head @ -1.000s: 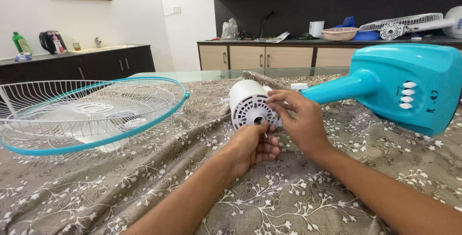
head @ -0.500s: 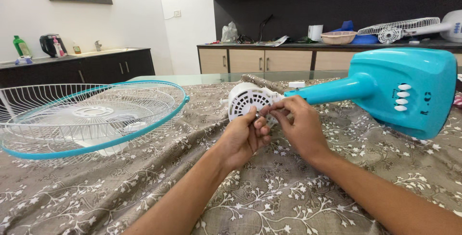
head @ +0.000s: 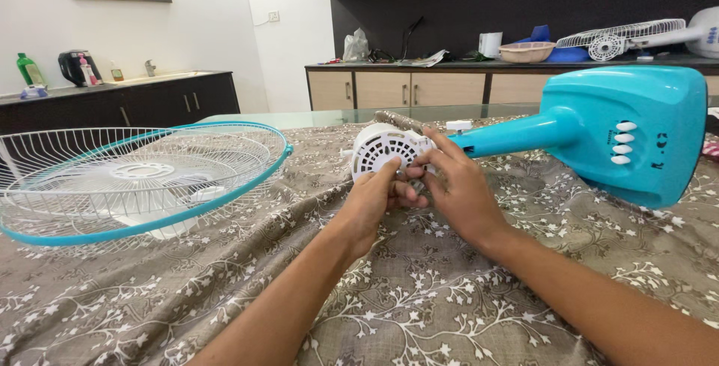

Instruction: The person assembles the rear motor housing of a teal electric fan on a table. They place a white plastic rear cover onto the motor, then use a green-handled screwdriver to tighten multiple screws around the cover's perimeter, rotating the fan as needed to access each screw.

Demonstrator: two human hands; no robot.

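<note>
A white fan motor with a vented round face lies on its side on the table, joined to a teal stand and base with white buttons. My left hand reaches up to the lower right of the motor's face, fingers pinched together there. My right hand comes in from the right, its fingertips on the motor's edge and meeting the left hand's fingers. Whatever small part they pinch is hidden between the fingers.
A white wire fan guard with a teal rim, a white blade inside it, lies at the left on the brown flowered tablecloth. Behind stand counters with another fan guard, a bowl, bottles and a kettle.
My left hand rose from below the motor to its face and met the right hand's fingers. The view shifted slightly; the motor and base stayed in place.
</note>
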